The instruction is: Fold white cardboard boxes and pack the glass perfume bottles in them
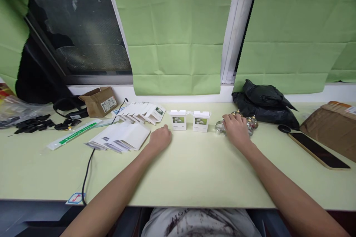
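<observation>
Two small white boxes with a green photo panel stand upright with flaps raised, the left box (178, 121) and the right box (200, 122), side by side. My left hand (160, 139) rests on the table as a loose fist, just left of the left box and apart from it. My right hand (237, 127) lies over a pile of small shiny, clear-wrapped pieces (252, 124), its fingers bent down into them. What those fingertips grip is hidden.
Flat white cartons (124, 137) and more printed cartons (147, 112) lie left, crossed by a black cable (90, 163). Farther left are an open brown box (97, 103) and black parts (36, 124). Black bags (264, 105), a phone (318, 150) and a cardboard box (330, 126) sit right.
</observation>
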### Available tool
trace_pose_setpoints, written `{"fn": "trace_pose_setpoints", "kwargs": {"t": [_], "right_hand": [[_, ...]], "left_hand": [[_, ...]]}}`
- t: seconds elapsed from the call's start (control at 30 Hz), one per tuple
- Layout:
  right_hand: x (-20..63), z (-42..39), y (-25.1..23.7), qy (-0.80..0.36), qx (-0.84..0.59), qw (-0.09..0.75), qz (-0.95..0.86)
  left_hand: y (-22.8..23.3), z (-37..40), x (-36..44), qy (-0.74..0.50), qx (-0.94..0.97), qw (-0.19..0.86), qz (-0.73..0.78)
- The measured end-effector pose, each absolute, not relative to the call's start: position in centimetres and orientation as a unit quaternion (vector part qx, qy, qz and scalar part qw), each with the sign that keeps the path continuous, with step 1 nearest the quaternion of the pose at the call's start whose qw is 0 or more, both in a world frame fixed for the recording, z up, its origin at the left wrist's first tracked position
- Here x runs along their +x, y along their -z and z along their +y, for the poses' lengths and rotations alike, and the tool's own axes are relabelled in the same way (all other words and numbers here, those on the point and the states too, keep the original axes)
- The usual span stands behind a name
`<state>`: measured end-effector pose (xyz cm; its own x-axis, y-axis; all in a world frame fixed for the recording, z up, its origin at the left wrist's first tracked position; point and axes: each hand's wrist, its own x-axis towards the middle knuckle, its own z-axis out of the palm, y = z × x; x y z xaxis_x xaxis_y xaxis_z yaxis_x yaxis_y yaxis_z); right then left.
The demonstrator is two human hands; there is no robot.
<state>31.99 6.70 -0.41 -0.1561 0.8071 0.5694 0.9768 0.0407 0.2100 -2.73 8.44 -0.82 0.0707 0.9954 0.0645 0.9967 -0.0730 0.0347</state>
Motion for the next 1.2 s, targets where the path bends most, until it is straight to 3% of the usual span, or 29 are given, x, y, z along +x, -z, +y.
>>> {"fn": "trace_pose_setpoints", "kwargs": {"t": [1.2], "right_hand": [[32.12, 6.59, 0.11, 0.283, -0.634, 0.134, -0.707]], "left_hand": [[0.85, 8.45, -2.67, 0.036, -0.735, 0.012, -0.677]]}}
